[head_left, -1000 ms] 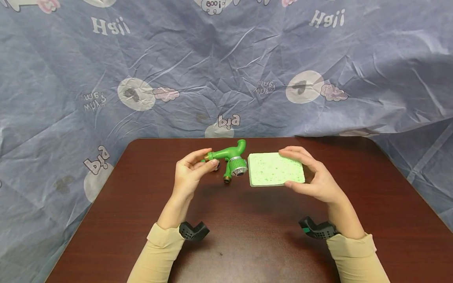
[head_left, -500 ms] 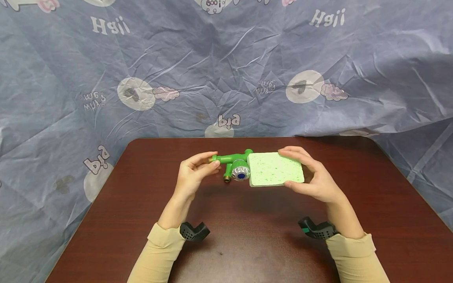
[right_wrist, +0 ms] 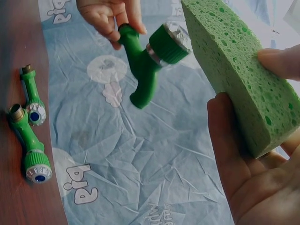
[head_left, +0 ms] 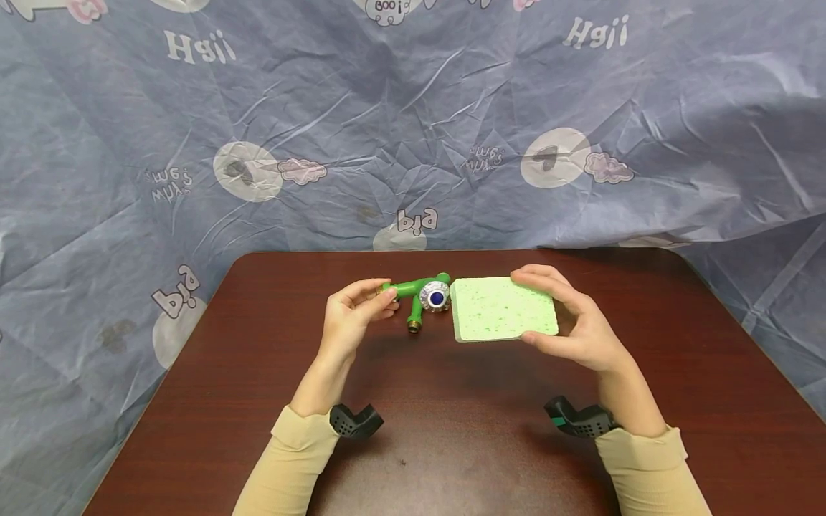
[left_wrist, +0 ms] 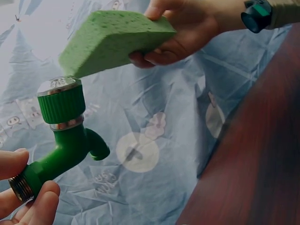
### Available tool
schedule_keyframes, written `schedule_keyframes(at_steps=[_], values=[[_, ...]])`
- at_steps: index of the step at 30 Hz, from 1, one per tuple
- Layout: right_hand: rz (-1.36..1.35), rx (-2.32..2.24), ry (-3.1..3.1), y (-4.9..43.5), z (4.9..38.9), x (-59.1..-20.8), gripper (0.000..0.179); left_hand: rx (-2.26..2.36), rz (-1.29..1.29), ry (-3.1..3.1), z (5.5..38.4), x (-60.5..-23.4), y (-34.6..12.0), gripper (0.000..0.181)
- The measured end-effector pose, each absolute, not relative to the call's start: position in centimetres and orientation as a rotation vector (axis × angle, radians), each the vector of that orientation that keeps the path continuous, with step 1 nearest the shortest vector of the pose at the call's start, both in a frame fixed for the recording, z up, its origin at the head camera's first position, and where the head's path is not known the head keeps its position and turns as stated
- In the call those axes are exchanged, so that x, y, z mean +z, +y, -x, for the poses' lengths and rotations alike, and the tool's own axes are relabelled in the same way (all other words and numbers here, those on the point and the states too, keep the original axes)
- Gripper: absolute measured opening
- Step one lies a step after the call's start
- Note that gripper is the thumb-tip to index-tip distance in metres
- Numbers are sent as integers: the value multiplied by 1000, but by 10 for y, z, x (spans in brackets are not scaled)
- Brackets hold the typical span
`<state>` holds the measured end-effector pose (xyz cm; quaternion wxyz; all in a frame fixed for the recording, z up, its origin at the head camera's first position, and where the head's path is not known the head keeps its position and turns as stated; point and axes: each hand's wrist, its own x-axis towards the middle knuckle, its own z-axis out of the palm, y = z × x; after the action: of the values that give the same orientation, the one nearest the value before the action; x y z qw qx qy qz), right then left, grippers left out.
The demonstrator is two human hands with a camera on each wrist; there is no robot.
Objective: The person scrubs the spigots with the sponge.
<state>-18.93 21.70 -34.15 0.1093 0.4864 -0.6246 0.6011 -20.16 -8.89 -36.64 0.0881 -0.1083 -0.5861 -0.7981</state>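
Note:
In the head view my left hand (head_left: 348,312) pinches a green faucet (head_left: 408,288) by its brass threaded end. The faucet's ribbed green knob with a silver cap (left_wrist: 61,101) points up toward the sponge in the left wrist view, and its short spout curves down. My right hand (head_left: 568,319) grips a light green, speckled sponge (head_left: 503,309) by its right end, thumb on one edge and fingers on the other. The knob is close beside the sponge's left edge; whether they touch I cannot tell. Part of the threaded end is hidden by the left fingers.
Two more green faucets lie on the dark brown table (head_left: 439,444): a nearer faucet (right_wrist: 28,140) and a farther faucet (right_wrist: 32,89). In the head view they are partly hidden behind the held faucet and left hand. A blue printed cloth (head_left: 400,129) hangs behind the table.
The held faucet first moved right and down, its knob end reaching the sponge's left edge, then drew slightly left. It has turned so the cap faces the head camera. The sponge has barely moved.

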Motion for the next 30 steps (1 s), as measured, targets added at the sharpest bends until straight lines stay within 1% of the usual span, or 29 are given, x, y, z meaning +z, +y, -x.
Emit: schedule_keyframes(at_steps=[6, 19, 30], values=[[-1461, 1809, -1802, 212, 189, -343, 72, -2329, 292, -1844, 200, -368, -83, 22], [-1410, 1850, -1803, 207, 184, -339, 73, -2247, 299, -1932, 200, -371, -78, 23], [-1385, 1813, -1823, 201, 185, -344, 72, -2232, 347, -1956, 199, -373, -75, 21]])
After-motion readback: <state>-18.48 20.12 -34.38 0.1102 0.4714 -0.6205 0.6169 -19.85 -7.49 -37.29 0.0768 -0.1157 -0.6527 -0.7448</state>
